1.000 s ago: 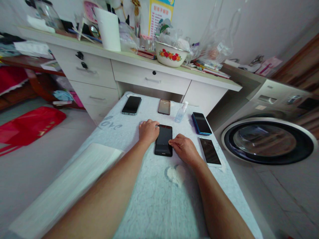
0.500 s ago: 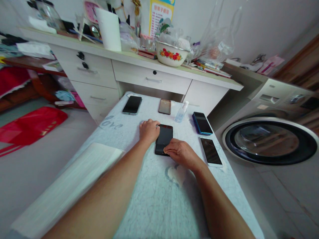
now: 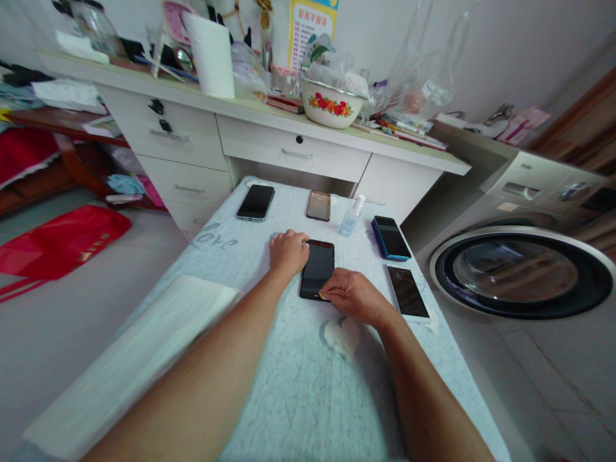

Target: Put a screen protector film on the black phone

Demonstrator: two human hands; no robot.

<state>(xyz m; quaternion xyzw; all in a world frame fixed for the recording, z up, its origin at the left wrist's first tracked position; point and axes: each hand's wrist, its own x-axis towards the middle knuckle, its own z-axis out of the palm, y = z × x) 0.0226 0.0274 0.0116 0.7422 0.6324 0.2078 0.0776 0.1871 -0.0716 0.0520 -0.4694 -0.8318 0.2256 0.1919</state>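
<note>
A dark smartphone [image 3: 319, 262] lies face up on the cloth-covered table. My left hand [image 3: 289, 251] grips its upper left edge, fingers curled and thumb at the corner. Over the phone's lower right corner, my right hand [image 3: 350, 292] is closed in a pinch, fingertips down on the glass. A small tan edge shows at those fingertips, too little to name. Beyond the phone are a brownish phone case [image 3: 318, 206] and a clear spray bottle [image 3: 351, 217] with a white cap.
Another phone [image 3: 256, 202] lies at the far left of the table [image 3: 308, 398]. On the right side are a blue-edged phone [image 3: 391, 239] and a white-framed phone [image 3: 408, 292]. Behind stands a desk with drawers [image 3: 293, 149]; a washing machine [image 3: 520, 256] is at the right.
My right hand has shifted slightly to the right along the bottom of the phone. My left hand and the phone stay in place.
</note>
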